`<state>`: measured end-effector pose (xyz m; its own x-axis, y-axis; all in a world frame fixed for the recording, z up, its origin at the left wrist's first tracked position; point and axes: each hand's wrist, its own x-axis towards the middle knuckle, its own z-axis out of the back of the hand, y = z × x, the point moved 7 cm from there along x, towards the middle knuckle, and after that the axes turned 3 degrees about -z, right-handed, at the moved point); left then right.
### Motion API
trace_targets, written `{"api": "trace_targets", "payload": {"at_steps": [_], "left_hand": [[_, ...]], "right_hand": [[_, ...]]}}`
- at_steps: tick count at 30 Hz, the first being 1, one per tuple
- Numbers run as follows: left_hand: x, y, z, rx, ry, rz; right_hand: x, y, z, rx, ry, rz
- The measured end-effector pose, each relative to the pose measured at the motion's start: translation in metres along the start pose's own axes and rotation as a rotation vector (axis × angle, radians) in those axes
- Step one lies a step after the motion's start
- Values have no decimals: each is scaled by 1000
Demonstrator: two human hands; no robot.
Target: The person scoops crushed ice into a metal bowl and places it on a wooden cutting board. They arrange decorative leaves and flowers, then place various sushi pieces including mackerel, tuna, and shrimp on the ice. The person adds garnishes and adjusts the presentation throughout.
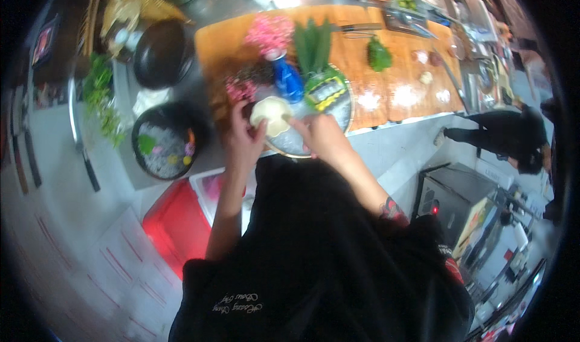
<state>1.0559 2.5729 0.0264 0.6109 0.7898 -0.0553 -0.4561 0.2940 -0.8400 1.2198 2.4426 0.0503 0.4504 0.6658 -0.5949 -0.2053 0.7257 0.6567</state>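
Observation:
A small cream-coloured scalloped bowl is held up over the near left part of a round tray. My left hand grips its left side, the thumb over the rim. On the opposite side, the fingers of my right hand close on the edge. Behind the bowl, a blue vase with pink flowers stands on the tray. Long green leaves rise beside it, above a green piece with a dark-and-yellow patterned item on it. Blur hides the bowl's inside.
A wooden board bears a knife and a green leaf. At left, a dark bowl holds ice and garnishes; another dark bowl stands behind. Farther left hangs a long knife. A red bin sits below.

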Motion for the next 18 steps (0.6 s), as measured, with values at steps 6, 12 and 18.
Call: {"api": "trace_targets", "payload": {"at_steps": [6, 12, 18], "left_hand": [[-29, -13, -12, 74, 103, 33], [-66, 4, -18, -175, -11, 86], [-193, 86, 4, -320, -174, 502]], "right_hand": [[-46, 13, 40, -216, 111, 380], [32, -61, 281, -326, -89, 246], [232, -122, 567, -654, -818, 229]]}}
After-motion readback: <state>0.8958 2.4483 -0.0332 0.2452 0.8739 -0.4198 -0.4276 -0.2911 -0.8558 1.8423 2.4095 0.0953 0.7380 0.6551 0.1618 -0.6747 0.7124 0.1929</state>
